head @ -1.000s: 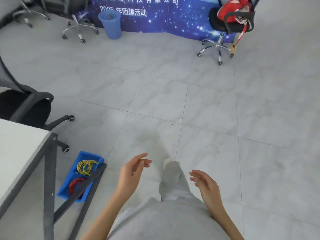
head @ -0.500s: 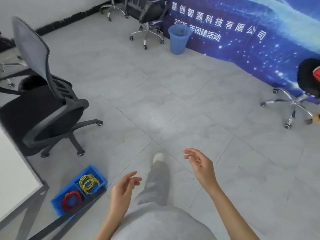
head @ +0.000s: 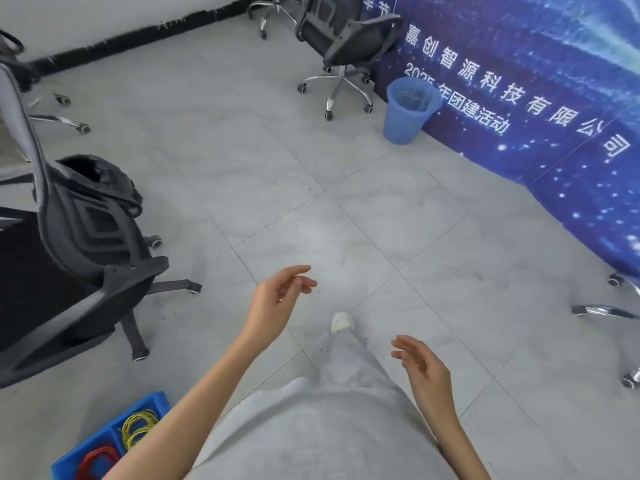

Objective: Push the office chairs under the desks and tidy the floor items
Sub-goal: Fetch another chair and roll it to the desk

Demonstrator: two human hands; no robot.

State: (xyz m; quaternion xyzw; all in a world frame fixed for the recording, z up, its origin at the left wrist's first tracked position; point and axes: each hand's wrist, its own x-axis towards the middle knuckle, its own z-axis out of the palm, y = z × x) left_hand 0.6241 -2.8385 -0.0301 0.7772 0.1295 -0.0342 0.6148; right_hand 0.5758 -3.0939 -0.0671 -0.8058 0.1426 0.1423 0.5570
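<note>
My view has swung left since a second ago, bringing the near office chair [head: 79, 244] fully into frame at my left, not yet touched. Left hand [head: 273, 303] and right hand [head: 424, 372] hang relaxed, holding nothing. I count four chairs in part or whole, one blue bin tray [head: 104, 441] of cable coils by my left arm, and one blue wastebasket [head: 408, 110].

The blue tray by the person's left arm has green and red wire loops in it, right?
Not quite. The head view shows the blue tray on the floor beside the left arm, but its wire loops are yellow and red, not green and red. They lie in separate compartments.
</note>
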